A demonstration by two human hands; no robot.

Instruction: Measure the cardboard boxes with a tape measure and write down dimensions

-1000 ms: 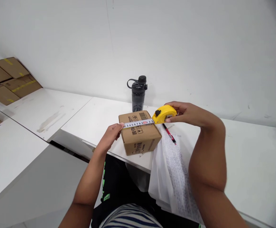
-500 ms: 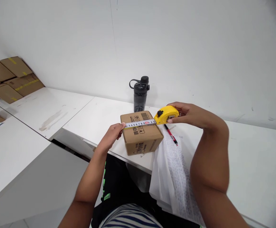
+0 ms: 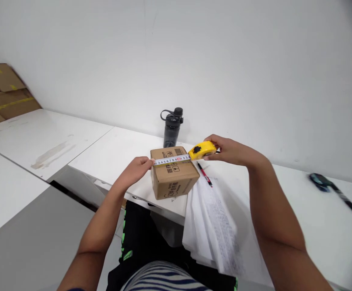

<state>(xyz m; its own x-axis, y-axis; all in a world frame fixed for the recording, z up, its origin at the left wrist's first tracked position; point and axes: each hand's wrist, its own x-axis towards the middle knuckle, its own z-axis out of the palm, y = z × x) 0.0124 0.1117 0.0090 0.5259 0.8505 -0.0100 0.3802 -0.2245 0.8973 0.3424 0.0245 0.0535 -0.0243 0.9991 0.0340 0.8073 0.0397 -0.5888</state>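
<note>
- Brown cardboard box [image 3: 173, 178] sits near the front edge of the white table [image 3: 300, 218]. It has black print and a barcode on it.
- Yellow tape measure [image 3: 202, 149] is pinched tight in the right hand [image 3: 229, 150], just past the box's right side.
- Its white strip [image 3: 172, 161] with numbers lies flat across the box top.
- The left hand [image 3: 136, 169] pinches the strip's end at the box's left edge.
- A dark bottle [image 3: 172, 127] stands behind the box, and a red pen [image 3: 204, 174] lies beside it on white papers [image 3: 215, 222].
</note>
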